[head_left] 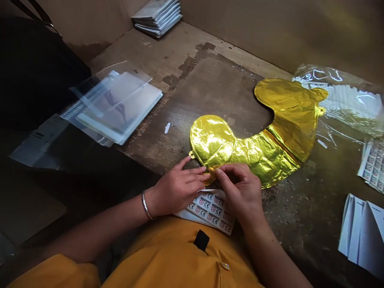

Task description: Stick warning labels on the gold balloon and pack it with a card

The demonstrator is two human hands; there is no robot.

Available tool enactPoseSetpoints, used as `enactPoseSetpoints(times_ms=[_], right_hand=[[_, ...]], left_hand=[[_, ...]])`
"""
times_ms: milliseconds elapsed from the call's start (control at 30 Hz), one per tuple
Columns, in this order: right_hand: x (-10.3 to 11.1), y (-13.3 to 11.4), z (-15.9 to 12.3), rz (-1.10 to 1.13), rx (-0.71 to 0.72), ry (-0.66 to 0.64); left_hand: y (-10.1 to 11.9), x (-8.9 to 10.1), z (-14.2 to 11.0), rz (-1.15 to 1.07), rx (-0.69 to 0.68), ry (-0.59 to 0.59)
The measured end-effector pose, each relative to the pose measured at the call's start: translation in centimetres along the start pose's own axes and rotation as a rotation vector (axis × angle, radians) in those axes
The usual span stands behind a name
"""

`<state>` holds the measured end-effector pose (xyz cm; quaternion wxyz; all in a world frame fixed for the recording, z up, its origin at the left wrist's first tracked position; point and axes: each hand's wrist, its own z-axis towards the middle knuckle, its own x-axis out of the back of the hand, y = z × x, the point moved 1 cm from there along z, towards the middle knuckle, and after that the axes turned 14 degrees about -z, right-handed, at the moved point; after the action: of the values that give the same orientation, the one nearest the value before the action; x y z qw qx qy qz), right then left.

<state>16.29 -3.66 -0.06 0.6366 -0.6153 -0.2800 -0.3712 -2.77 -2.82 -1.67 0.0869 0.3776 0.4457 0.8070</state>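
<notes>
Dull brown walls meet behind a worn wooden desk (207, 92), whose varnish is patchy toward the far edge. Over the near edge, the right hand (244, 190) pinches the near end of a gold foil balloon (249, 154) between thumb and index finger. The left hand (180, 186) lies palm down beside it, fingers extended and slightly spread, the tips on or just at the same end; exact contact is hard to tell. That end sits between the two hands. From there the curved balloon's long axis runs rightward and away, toward the far edge, so most of the foil lies beyond the right hand, the nearer one to its body.

Below the hands, a sheet of CE stickers (213, 210) rests by the near edge. Farther out, clear plastic sleeves (117, 106) lie toward the left and folded papers (157, 18) near the far left corner. Rightward are a clear bag of white sticks (345, 100), more sticker sheets (373, 164) and folded white leaflets (363, 232).
</notes>
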Motion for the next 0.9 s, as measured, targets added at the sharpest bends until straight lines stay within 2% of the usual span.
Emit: enactPoseSetpoints(times_ms=[567,900], right_hand=[[-0.5,0.1,0.1,-0.048,0.015,0.007],[-1.1,-0.2,-0.1,-0.277,0.079,0.039]], left_hand=[[-0.1,-0.1,-0.2,0.021,-0.002,-0.008],[-0.2,-0.2,-0.1,0.075,-0.057,0.064]])
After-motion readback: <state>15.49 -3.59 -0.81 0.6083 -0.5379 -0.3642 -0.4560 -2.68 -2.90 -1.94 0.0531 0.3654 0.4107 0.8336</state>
